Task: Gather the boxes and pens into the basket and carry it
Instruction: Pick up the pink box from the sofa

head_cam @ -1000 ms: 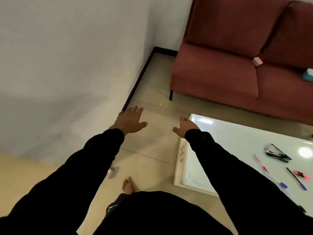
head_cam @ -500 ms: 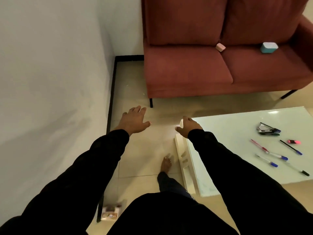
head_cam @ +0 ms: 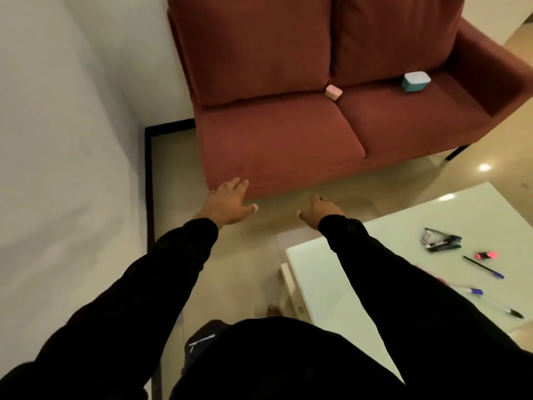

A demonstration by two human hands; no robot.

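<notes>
While both arms reach forward, the left hand (head_cam: 229, 202) and right hand (head_cam: 321, 210) hang spread wide and empty above the floor before the sofa (head_cam: 277, 134). On its seat sit a pink box (head_cam: 333, 92) and teal box (head_cam: 415, 81); pens (head_cam: 483, 267) lie on the table (head_cam: 331, 272) beside it.

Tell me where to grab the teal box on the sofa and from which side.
Grip the teal box across its two opposite side walls, coming down from above. It sits upright on the sofa seat cushion with its pale lid facing up and its sides clear. The right hand is likely nearer; both hands are empty.
</notes>
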